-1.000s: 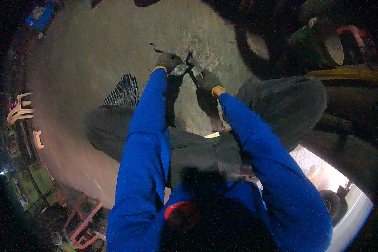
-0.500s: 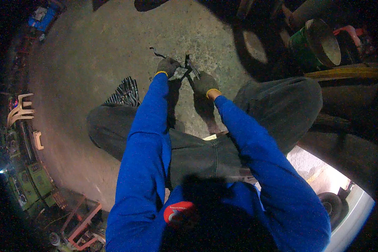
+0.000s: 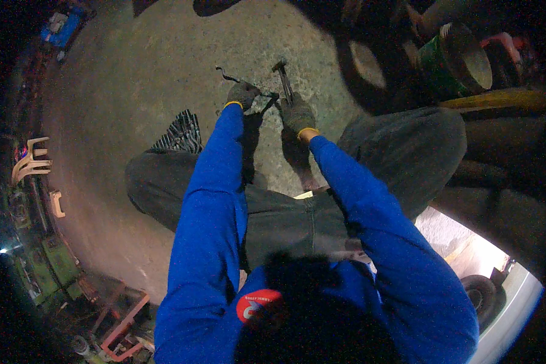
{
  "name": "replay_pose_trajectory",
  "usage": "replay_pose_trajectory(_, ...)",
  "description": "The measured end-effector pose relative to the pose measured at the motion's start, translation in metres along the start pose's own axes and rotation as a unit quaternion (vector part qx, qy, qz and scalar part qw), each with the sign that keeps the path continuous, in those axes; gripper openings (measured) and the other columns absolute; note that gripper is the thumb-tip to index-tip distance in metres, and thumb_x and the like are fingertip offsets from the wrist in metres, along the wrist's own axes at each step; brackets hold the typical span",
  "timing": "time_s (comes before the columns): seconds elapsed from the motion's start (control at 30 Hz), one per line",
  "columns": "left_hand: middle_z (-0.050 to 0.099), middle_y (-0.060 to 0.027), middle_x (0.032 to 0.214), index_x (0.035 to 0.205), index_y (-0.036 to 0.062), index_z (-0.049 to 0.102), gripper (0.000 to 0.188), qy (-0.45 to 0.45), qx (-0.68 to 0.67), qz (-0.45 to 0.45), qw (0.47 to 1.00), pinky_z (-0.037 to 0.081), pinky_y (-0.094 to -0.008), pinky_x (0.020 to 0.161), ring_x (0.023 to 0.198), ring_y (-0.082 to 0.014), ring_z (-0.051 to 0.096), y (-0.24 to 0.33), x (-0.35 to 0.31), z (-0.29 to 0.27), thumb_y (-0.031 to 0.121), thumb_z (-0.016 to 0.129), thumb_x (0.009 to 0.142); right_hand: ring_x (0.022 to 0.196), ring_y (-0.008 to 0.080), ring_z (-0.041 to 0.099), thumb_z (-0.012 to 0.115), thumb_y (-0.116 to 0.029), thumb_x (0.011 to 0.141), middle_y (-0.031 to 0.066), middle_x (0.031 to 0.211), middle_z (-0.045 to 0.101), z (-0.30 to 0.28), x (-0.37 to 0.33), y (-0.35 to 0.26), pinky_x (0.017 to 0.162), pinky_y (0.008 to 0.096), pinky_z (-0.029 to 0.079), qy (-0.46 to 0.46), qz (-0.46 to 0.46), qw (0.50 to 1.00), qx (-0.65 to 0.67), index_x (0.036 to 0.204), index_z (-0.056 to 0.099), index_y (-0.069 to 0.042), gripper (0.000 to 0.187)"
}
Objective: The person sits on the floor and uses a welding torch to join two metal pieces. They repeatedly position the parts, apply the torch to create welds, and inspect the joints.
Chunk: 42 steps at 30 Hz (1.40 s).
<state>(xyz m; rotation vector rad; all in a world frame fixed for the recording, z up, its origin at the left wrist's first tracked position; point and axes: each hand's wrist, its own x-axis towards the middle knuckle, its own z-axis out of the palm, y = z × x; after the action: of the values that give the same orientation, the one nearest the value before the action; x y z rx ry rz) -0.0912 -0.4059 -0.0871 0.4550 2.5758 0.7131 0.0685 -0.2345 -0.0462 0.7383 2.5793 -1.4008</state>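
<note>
In the head view, the person's left hand [image 3: 243, 94], in a dark glove, is closed around a thin, bent metal rod [image 3: 227, 76]. The wavy end of the rod sticks out on the far left side of the fist, and the other end pokes out on the right side. The rod runs from side to side, sloping a bit toward the person as it goes right. The right hand [image 3: 298, 115], gloved too, is wrapped around the handle of a hammer [image 3: 283, 74]. The hammer points away from the person and leans a little left, with its head at the far end. The rod's right end is just left of the right hand, and the hammer head is farther out than that end and apart from it. I cannot tell how high either one is above the floor [image 3: 164, 73]. A pile of dark metal rods [image 3: 182, 134] lies on the floor by the left knee, nearer to the left hand.
</note>
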Motion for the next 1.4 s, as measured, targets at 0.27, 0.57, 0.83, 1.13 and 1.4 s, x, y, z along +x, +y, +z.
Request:
replay_pose_trajectory(0.27, 0.071, -0.0164, 0.101, 0.099, 0.0093, 0.073, 0.039, 0.011, -0.016, -0.036, 0.999, 0.050, -0.0441, 0.087, 0.099, -0.0352, 0.066, 0.008, 0.000, 0.010, 0.042, 0.068, 0.078, 0.109, 0.0437, 0.060, 0.051, -0.046, 0.089, 0.0256, 0.119, 0.061, -0.009, 0.009, 0.005, 0.093, 0.0503, 0.047, -0.002, -0.011, 0.995, -0.100, 0.119, 0.059, -0.001, 0.054)
replay_pose_trajectory(0.57, 0.073, -0.0099, 0.089, 0.099, 0.0087, 0.073, 0.031, -0.075, -0.009, 0.055, 0.996, 0.052, -0.0380, 0.080, 0.084, -0.0253, 0.068, -0.024, -0.004, 0.001, 0.031, 0.074, 0.077, 0.108, 0.0451, 0.058, 0.054, -0.045, 0.089, 0.0271, 0.116, 0.062, 0.004, 0.002, 0.016, 0.091, 0.0483, 0.048, -0.063, -0.027, 0.990, -0.119, 0.123, 0.056, 0.000, 0.056)
replay_pose_trajectory(0.83, 0.074, -0.0092, 0.093, 0.098, 0.0104, 0.076, 0.027, -0.081, 0.018, 0.067, 0.994, 0.052, -0.0360, 0.080, 0.084, -0.0235, 0.068, -0.019, -0.004, 0.005, 0.026, 0.075, 0.077, 0.104, 0.0463, 0.059, 0.053, -0.044, 0.090, 0.0287, 0.114, 0.061, -0.007, -0.010, -0.003, 0.089, 0.0501, 0.048, -0.048, 0.003, 0.998, -0.046, 0.118, 0.059, -0.001, 0.052)
replay_pose_trajectory(1.13, 0.074, -0.0097, 0.091, 0.098, 0.0147, 0.077, 0.025, -0.089, 0.083, 0.078, 0.990, 0.054, -0.0374, 0.072, 0.077, -0.0251, 0.069, -0.015, -0.011, 0.010, 0.025, 0.074, 0.075, 0.101, 0.0452, 0.061, 0.055, -0.045, 0.088, 0.0279, 0.109, 0.064, -0.013, -0.009, -0.003, 0.088, 0.0497, 0.048, 0.009, -0.008, 1.000, -0.004, 0.118, 0.059, -0.001, 0.053)
replay_pose_trajectory(1.4, 0.071, -0.0158, 0.102, 0.097, 0.0157, 0.077, 0.026, -0.136, 0.160, -0.027, 0.977, 0.053, -0.0419, 0.086, 0.094, -0.0346, 0.067, 0.011, -0.014, 0.023, 0.021, 0.075, 0.072, 0.106, 0.0449, 0.060, 0.053, -0.043, 0.090, 0.0281, 0.113, 0.063, -0.023, -0.013, 0.003, 0.089, 0.0499, 0.048, -0.016, -0.043, 0.993, -0.104, 0.120, 0.059, -0.001, 0.052)
